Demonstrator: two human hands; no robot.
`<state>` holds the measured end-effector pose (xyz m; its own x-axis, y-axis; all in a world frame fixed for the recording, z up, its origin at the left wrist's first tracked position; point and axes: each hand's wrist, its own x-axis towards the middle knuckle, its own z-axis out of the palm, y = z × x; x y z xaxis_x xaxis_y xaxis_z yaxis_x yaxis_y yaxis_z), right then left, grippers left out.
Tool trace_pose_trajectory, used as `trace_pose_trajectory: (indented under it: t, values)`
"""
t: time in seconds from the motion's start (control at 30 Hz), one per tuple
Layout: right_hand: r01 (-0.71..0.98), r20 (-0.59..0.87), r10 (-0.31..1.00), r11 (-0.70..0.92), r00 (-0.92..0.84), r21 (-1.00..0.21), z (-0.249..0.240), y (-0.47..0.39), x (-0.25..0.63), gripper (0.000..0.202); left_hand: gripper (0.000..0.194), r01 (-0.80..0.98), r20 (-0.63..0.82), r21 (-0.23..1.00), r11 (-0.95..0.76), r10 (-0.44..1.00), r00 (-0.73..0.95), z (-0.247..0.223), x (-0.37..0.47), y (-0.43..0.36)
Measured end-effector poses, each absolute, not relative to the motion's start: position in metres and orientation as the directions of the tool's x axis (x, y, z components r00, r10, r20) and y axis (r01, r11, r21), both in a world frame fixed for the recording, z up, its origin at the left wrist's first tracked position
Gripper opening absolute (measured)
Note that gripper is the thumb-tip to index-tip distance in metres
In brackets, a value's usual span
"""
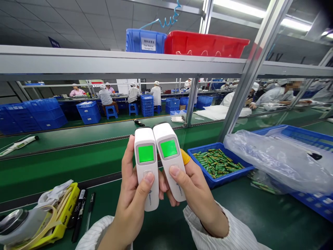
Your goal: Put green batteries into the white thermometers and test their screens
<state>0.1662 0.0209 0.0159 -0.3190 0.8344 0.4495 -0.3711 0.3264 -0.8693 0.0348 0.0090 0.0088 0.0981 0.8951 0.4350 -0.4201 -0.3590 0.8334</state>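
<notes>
Side by side above the green worktop [161,229], two white infrared thermometers are held up, screens facing me and lit plain green. My left hand [132,194] is wrapped round the left thermometer [146,139], its thumb on the button below the screen. The right thermometer [164,133] sits in my right hand [194,187], tilted a little, with that thumb pressed to its front. A yellow finger cot [185,157] covers one right fingertip. The tops of the two thermometers touch or nearly touch. Most fingers are hidden behind them.
A blue tray of green batteries [217,161] lies to the right, beside a plastic bag [281,159] on a blue crate [309,133]. At left are a yellow basket [63,222] and several pens [78,215]. A metal post [255,66] and shelf [104,62] stand ahead; people work beyond.
</notes>
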Motion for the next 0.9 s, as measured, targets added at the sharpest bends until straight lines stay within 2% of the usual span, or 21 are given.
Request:
trace_pose_trajectory:
  t: [0.1, 0.27, 0.5, 0.67, 0.77, 0.9]
  values:
    - [-0.365, 0.433, 0.838, 0.309, -0.331, -0.878, 0.012, 0.021, 0.167, 0.025, 0.071, -0.428, 0.416, 0.840, -0.333, 0.902, 0.115, 0.011, 0.035, 0.010]
    - [-0.256, 0.382, 0.857, 0.305, -0.346, -0.917, 0.012, 0.019, 0.170, 0.033, 0.067, -0.378, 0.401, 0.846, -0.375, 0.916, -0.012, 0.013, 0.035, 0.012]
    - [-0.226, 0.342, 0.878, 0.278, -0.333, -0.934, 0.012, 0.021, 0.164, 0.036, 0.091, -0.173, 0.427, 0.880, -0.443, 0.896, -0.124, 0.024, 0.036, 0.003]
    - [-0.147, 0.278, 0.898, 0.241, -0.341, -0.959, 0.008, 0.021, 0.162, 0.036, 0.090, -0.123, 0.506, 0.839, -0.530, 0.843, -0.185, 0.017, 0.030, 0.010]
    - [-0.090, 0.342, 0.890, 0.331, -0.300, -0.939, 0.009, 0.021, 0.163, 0.034, 0.090, -0.189, 0.530, 0.809, -0.557, 0.830, -0.175, 0.012, 0.028, 0.015]
    - [0.156, 0.415, 0.866, 0.468, -0.279, -0.870, 0.010, 0.027, 0.166, 0.033, 0.093, -0.252, 0.488, 0.801, -0.543, 0.836, -0.251, 0.012, 0.027, 0.017]
